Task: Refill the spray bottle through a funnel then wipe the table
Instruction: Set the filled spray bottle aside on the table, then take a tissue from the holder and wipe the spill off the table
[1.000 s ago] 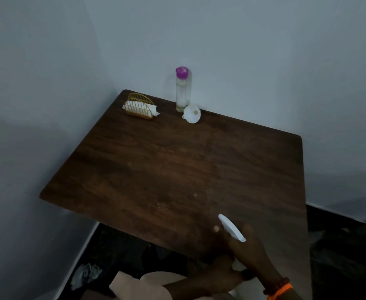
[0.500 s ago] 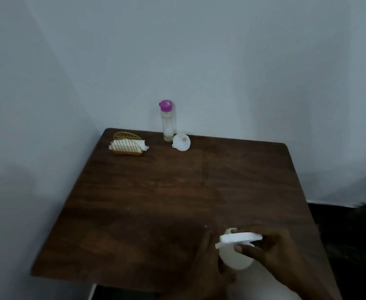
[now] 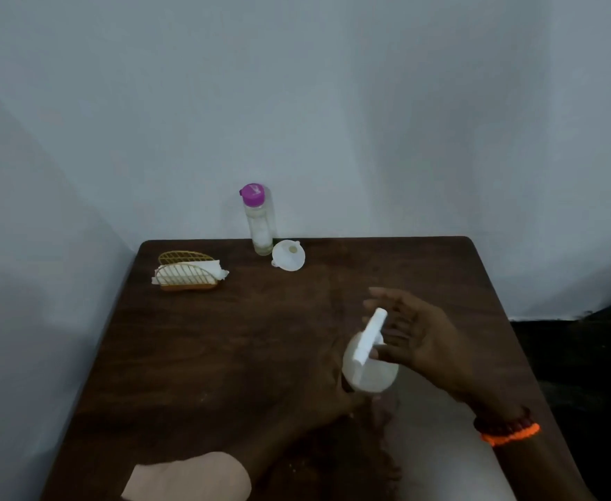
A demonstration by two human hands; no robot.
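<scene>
A small white spray bottle (image 3: 373,374) is held above the near middle of the dark wooden table (image 3: 202,356). My left hand (image 3: 314,388) grips its round body from the left and below. My right hand (image 3: 426,341) is at its white spray head (image 3: 370,332), thumb under the head and fingers spread behind it. At the table's far edge a clear bottle with a purple cap (image 3: 260,226) stands upright. A white funnel (image 3: 289,255) lies on its side just to the right of that bottle.
A gold wire holder with white napkins (image 3: 188,276) stands at the far left of the table. Pale walls close in on the left and the back. Dark floor shows past the right edge.
The view has tilted up and nearer to the table. The spray bottle has risen further over the table, and its head now points away from me instead of sideways.
</scene>
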